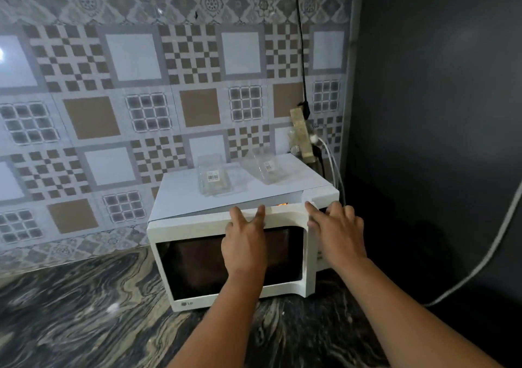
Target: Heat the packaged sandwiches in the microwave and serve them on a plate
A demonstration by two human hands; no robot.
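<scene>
On the marbled worktop (pixel 70 311) the white microwave (pixel 197 226) is stood. Its door (pixel 183 268) is pressed by the left hand (pixel 245 240), fingers straight and spread. The door's right edge is gripped by the curled right hand (pixel 337 230). Two clear packages (pixel 214 177) are laid on top.

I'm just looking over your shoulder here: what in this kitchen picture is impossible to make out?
- Inside of the microwave, head view: its dark door glass and the left hand hide whether sandwiches are in there.
- Control panel, head view: the right hand and the door edge cover it.
- Barcode labels on the two clear packages on top: print too small to read.
- A plate: none in frame.
</scene>
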